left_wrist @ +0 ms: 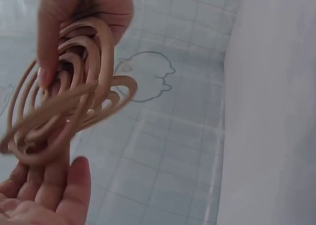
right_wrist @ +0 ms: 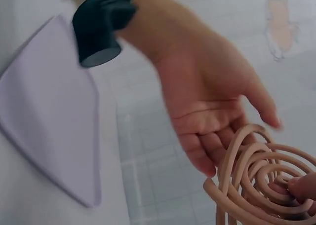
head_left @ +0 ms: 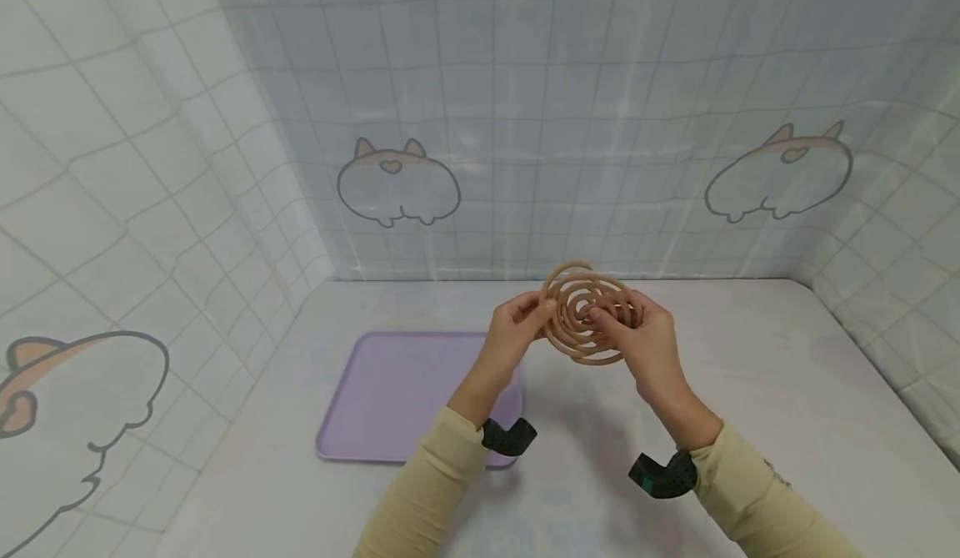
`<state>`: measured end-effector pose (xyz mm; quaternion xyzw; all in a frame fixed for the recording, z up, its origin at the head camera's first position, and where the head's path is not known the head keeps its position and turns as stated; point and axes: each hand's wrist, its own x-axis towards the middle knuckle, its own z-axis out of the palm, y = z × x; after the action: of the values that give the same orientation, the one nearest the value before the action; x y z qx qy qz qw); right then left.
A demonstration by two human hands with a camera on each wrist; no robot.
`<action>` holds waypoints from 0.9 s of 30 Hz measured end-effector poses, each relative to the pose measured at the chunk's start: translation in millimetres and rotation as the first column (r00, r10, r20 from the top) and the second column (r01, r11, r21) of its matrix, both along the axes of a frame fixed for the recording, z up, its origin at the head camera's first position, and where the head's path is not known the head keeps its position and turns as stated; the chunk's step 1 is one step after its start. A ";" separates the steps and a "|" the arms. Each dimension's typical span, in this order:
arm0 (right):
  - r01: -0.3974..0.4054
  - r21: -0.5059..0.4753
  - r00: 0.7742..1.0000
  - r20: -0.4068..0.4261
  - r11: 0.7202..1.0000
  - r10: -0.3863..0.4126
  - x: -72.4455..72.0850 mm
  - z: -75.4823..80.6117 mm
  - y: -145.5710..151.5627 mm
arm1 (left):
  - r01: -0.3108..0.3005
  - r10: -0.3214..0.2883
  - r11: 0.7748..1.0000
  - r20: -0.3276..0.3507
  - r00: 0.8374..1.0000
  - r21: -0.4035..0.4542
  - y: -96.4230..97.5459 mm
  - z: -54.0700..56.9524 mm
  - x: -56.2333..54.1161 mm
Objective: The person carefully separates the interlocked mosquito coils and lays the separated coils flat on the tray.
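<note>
Two brown, spiral mosquito coils (left_wrist: pixel 104 62), crossed and tilted against each other, are held up above the table. My right hand (head_left: pixel 651 341) pinches them near the middle, thumb in front. At their left edge is my left hand (head_left: pixel 504 337). In the left wrist view the left hand's fingers (left_wrist: pixel 32 180) touch the lower rim from behind, while its thumb stands apart. The right wrist view shows the left palm (right_wrist: pixel 207 92) with its fingers loosely bent. Some fingertips are hidden behind the rings.
A pale purple tray (head_left: pixel 390 399) lies on the white table (head_left: pixel 750 374), left of the hands and partly under the left forearm. Gridded cloth (head_left: pixel 525 166) with cartoon animals hangs at the back and sides. Each wrist carries a black device (head_left: pixel 663 475).
</note>
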<state>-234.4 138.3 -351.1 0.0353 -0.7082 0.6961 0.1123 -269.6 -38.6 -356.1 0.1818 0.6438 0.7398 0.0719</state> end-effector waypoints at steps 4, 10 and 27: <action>-0.071 -0.151 0.993 0.084 0.986 0.084 -0.8 4.3 5.9 | 0.056 -0.064 0.990 0.063 0.996 0.129 -1.9 -9.0 -7.9; -0.110 -0.270 0.978 0.144 0.956 0.153 0.1 7.7 7.3 | 0.091 -0.112 0.979 0.106 0.988 0.185 0.4 -19.8 -16.8; -0.189 -0.336 0.956 0.152 0.923 0.251 6.7 8.9 5.6 | 0.287 -0.318 0.944 0.214 0.924 0.162 13.5 -39.9 -28.9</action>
<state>-227.7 143.9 -342.1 0.0292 -0.5857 0.8094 -0.0314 -298.5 -25.2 -395.9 0.1937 0.5461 0.7758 0.2498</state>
